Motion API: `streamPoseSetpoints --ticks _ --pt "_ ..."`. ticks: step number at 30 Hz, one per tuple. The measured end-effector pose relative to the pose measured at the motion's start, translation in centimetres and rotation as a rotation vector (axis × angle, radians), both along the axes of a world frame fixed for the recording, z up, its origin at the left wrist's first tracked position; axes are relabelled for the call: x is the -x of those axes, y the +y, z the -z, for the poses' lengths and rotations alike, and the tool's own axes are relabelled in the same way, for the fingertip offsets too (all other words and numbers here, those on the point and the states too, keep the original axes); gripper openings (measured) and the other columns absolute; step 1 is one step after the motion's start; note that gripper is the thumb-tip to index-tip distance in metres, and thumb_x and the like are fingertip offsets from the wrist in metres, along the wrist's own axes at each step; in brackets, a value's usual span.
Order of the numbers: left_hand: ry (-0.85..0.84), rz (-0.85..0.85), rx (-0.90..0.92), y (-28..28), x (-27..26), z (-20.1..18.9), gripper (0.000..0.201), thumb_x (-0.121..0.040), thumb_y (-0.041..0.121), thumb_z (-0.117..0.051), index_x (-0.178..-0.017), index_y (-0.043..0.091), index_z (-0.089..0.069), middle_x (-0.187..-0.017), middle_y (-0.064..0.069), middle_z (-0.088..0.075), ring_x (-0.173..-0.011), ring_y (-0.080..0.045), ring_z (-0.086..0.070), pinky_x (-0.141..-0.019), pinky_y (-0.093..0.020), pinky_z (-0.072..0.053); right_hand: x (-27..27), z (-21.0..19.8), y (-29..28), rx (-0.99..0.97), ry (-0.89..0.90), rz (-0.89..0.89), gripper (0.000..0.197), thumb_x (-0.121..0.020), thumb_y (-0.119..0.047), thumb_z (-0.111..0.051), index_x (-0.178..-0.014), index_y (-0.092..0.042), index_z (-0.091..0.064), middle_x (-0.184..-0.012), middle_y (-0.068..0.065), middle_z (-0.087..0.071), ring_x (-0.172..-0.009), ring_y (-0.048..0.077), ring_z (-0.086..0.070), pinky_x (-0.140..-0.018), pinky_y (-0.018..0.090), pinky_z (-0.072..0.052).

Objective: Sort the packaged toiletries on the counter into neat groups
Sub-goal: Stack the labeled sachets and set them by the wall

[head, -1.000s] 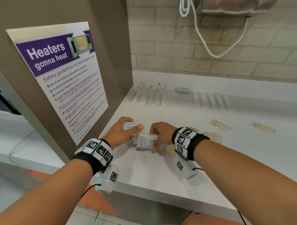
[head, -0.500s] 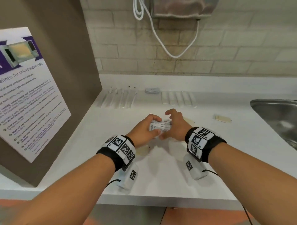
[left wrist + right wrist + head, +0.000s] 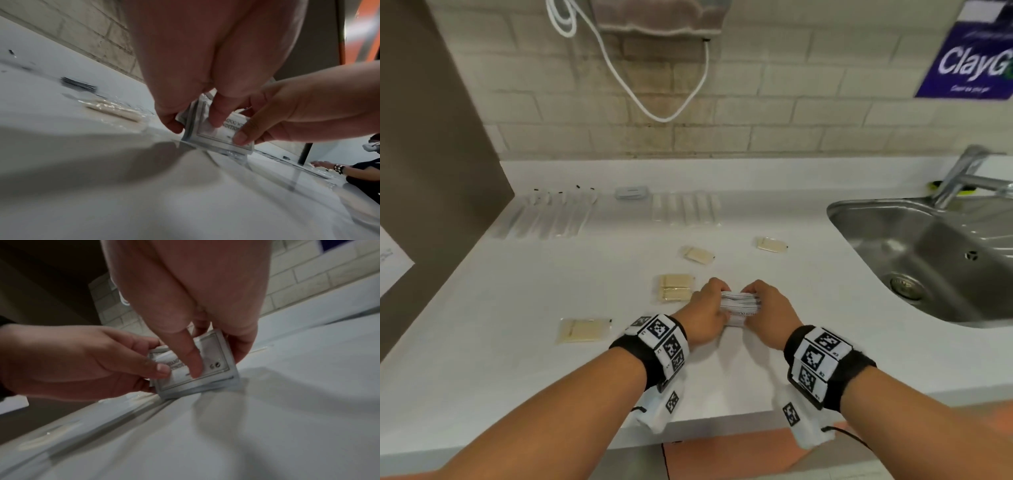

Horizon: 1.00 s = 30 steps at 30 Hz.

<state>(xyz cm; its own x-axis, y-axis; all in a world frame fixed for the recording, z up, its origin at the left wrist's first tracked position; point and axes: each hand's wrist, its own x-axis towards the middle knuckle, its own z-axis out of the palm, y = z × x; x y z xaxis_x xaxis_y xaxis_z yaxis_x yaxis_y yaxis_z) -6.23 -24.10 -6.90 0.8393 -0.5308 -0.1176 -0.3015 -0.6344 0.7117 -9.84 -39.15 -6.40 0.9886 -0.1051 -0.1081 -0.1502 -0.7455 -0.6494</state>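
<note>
1. Head view is showing both hands now working lower and further right on the counter (image 3: 482,308) than half a second ago, with the sink (image 3: 928,246) and tap (image 3: 962,174) filling the right side of the frame, where before only a corner of the basin showed.
2. The microwave poster, large at the left edge earlier, is now showing only as a white corner at the far left.
3. The left hand (image 3: 702,318) and right hand (image 3: 770,315) are squeezing a stack of white sachets (image 3: 739,305) between them at the centre of the frame, its lower edge resting on the counter.
4. In the left wrist view the left hand's thumb and fingers (image 3: 216,113) are curling round one end of the stack (image 3: 213,138); in the right wrist view the right hand (image 3: 205,313) is pinching the other end (image 3: 216,353).
5. Yellowish packets are lying loose around the hands: a pair (image 3: 675,287) just left of them, one (image 3: 585,329) at lower left, one (image 3: 698,254) above and one (image 3: 772,244) toward the sink.
6. Along the back of the counter, long clear packets (image 3: 551,216) are sitting in a row at upper left, a small grey pack (image 3: 631,192) beside them, and a row of shorter clear packets (image 3: 686,210) right of that.
7. A white cable (image 3: 654,102) is hanging against the brick wall (image 3: 791,102), and a purple sign (image 3: 969,65) is showing at upper right.
</note>
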Motion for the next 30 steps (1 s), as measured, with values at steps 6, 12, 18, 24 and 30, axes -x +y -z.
streamPoseSetpoints --ticks 6,12,18,24,30 --pt "-0.051 -0.086 0.039 -1.0 0.0 0.6 0.027 -0.091 0.003 -0.049 -0.117 0.008 -0.046 -0.119 -0.011 -0.048 -0.101 -0.021 -0.052 -0.082 -0.025 -0.04 -0.3 1.0 -0.1 -0.029 -0.046 0.032 0.031 -0.078 0.006 -0.05 -0.101 -0.014 -0.055 -0.107 0.015 -0.057 -0.097 0.031 -0.057 -0.075 0.033 -0.046" --pt "0.03 -0.077 -0.023 -1.4 0.2 0.6 0.035 -0.085 0.004 -0.053 -0.119 0.008 -0.049 -0.127 -0.012 -0.038 -0.113 -0.024 -0.048 -0.095 -0.029 -0.043 0.2 1.6 0.1 -0.013 0.028 -0.004 0.037 -0.084 0.005 -0.046 -0.12 -0.005 -0.047 -0.121 0.015 -0.043 -0.11 0.029 -0.046 -0.086 0.029 -0.039" --pt "0.132 -0.074 -0.023 -1.6 0.3 0.5 0.059 -0.086 0.0 -0.051 -0.139 0.014 -0.03 -0.138 -0.009 -0.028 -0.128 -0.023 -0.038 -0.109 -0.031 -0.036 0.3 1.2 -0.4 -0.099 0.072 -0.038 0.047 -0.08 0.01 -0.043 -0.124 -0.007 -0.043 -0.114 0.007 -0.036 -0.113 0.028 -0.046 -0.096 0.035 -0.043" --pt "0.099 -0.049 -0.079 -1.4 -0.3 0.6 0.046 -0.089 0.003 -0.048 -0.133 0.011 -0.036 -0.132 -0.012 -0.035 -0.122 -0.025 -0.042 -0.106 -0.036 -0.038 -0.1 1.0 -0.7 -0.076 0.088 -0.068 0.044 -0.08 0.01 -0.041 -0.121 -0.005 -0.044 -0.109 0.004 -0.036 -0.111 0.029 -0.047 -0.094 0.036 -0.044" --pt "0.048 -0.021 -0.156 -1.1 -0.7 1.0 0.033 -0.09 0.009 -0.048 -0.122 0.011 -0.043 -0.124 -0.012 -0.039 -0.116 -0.027 -0.043 -0.1 -0.036 -0.04 -0.4 1.3 -1.2 -0.042 0.107 -0.11 0.036 -0.086 0.004 -0.043 -0.121 -0.004 -0.045 -0.109 0.007 -0.036 -0.106 0.029 -0.048 -0.091 0.035 -0.043"
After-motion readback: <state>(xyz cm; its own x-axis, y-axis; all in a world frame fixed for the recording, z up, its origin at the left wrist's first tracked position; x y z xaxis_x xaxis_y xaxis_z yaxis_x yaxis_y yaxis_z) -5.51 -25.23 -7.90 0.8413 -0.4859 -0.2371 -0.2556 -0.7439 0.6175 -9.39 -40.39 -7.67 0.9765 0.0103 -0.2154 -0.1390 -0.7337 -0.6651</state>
